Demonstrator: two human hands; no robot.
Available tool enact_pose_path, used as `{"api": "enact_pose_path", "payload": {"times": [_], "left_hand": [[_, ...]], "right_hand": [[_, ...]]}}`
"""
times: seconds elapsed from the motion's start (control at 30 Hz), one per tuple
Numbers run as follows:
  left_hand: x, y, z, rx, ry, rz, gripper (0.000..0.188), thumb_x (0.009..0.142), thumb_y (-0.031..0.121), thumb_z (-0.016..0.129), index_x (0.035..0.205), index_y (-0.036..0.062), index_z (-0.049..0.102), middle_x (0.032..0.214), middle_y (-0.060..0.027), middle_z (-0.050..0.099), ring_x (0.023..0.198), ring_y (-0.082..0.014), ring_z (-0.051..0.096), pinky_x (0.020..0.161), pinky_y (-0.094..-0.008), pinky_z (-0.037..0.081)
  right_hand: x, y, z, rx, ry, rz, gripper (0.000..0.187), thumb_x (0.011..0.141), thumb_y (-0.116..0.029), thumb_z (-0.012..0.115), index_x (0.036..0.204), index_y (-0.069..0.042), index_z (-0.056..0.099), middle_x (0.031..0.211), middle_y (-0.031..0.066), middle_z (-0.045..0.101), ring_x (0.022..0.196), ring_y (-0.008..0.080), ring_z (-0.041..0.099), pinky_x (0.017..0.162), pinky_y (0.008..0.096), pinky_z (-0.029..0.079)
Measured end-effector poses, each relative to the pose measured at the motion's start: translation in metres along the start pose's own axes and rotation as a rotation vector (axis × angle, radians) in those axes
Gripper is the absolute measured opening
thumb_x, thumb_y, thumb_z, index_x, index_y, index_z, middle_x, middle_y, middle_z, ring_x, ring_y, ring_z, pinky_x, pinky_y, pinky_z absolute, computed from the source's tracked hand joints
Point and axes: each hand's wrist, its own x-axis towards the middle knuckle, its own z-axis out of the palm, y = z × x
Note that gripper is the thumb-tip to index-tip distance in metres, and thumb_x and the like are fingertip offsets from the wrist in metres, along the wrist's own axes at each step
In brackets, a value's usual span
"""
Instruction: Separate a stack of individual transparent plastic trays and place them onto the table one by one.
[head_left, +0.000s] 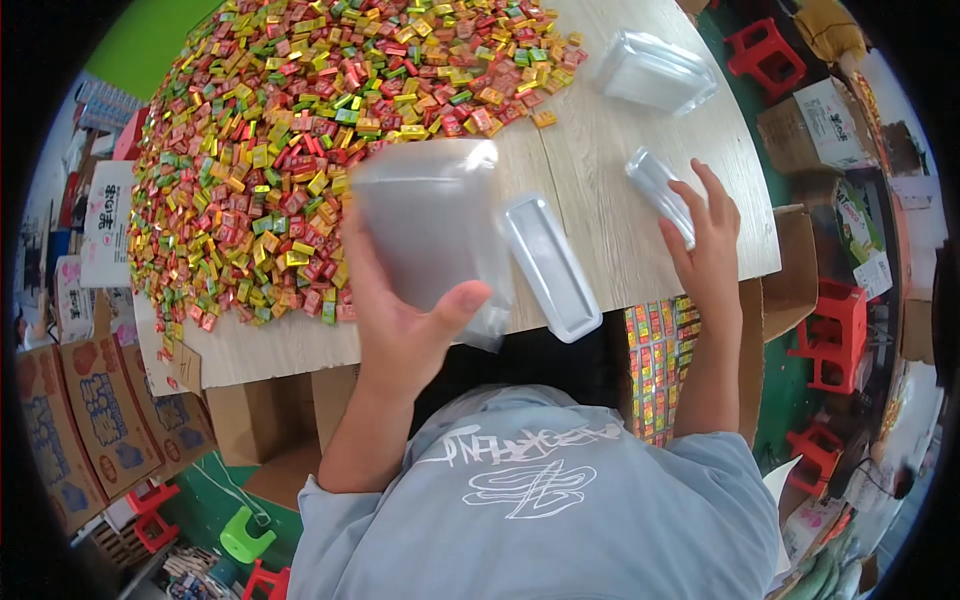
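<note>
Your left hand (400,320) is clamped on a clear, empty rectangular plastic container (432,235), thumb across its near lower corner and fingers behind it; you hold it tilted above the near edge of the pale wood-grain table (600,190). The container sits just in front of the big heap of small red, yellow and green wrapped candies (300,130), which covers the left and far part of the table.

Your right hand (708,245) lies open, fingers spread, resting on a second small clear plastic piece (660,195) near the table's right edge. Whether the fingers actually grip it, you cannot tell.

Between the two hands a white-rimmed rectangular plastic lid (552,265) lies flat on the table, just beside the held container. A stack of clear plastic containers (655,72) stands at the far right of the table, well apart from both hands.

Below the table edge on your right, a cardboard box with rows of the same coloured candies (655,355) shows.
</note>
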Motion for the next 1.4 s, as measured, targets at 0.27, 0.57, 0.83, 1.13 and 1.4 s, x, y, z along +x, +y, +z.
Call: {"api": "enact_pose_path", "payload": {"times": [0.27,0.57,0.83,1.13,1.4], "left_hand": [[-0.007,-0.004,0.033,-0.139,-0.110,-0.006,0.106,0.074,0.031,0.087,0.147,-0.0002,0.016,0.136,-0.0149,0.040,0.122,-0.0226,0.048,0.102,-0.0380,0.042],[-0.014,0.001,0.028,-0.070,-0.118,0.058,0.103,0.074,0.028,0.086,0.146,0.0002,0.017,0.133,-0.0142,0.042,0.120,-0.0220,0.048,0.100,-0.0363,0.042],[-0.020,0.005,0.012,-0.010,-0.060,0.067,0.097,0.074,0.029,0.086,0.143,0.0011,0.024,0.131,-0.0118,0.044,0.119,-0.0204,0.049,0.100,-0.0356,0.041],[-0.013,-0.004,0.004,-0.056,0.070,0.023,0.097,0.073,0.037,0.086,0.142,0.0023,0.027,0.129,-0.0104,0.047,0.116,-0.0196,0.051,0.098,-0.0347,0.043],[-0.003,-0.004,0.019,-0.057,-0.013,0.000,0.099,0.073,0.041,0.086,0.142,0.0021,0.027,0.128,-0.0104,0.047,0.116,-0.0189,0.050,0.098,-0.0352,0.043]], "right_hand": [[0.006,-0.124,-0.027,0.743,-0.097,-0.194,0.050,0.072,-0.023,0.083,0.115,-0.006,0.063,0.122,0.0178,0.054,0.100,0.0319,0.061,0.088,0.0390,0.049],[-0.014,-0.128,-0.012,1.001,-0.025,-0.126,0.035,0.079,-0.001,0.064,0.114,-0.003,0.061,0.120,0.0184,0.053,0.102,0.0275,0.056,0.082,0.0346,0.049],[-0.007,-0.074,-0.028,0.650,0.266,-0.072,0.022,0.079,-0.002,0.060,0.100,0.002,0.061,0.107,0.0171,0.059,0.099,0.0287,0.057,0.089,0.0354,0.045],[0.000,0.032,0.004,0.025,-0.025,0.015,0.025,0.089,-0.010,0.060,0.113,-0.009,0.063,0.126,0.0135,0.059,0.120,0.0333,0.052,0.104,0.0420,0.037],[-0.012,0.029,0.006,0.066,-0.064,0.128,0.024,0.090,-0.014,0.060,0.113,-0.008,0.061,0.129,0.0131,0.057,0.119,0.0358,0.053,0.103,0.0423,0.038]]}}
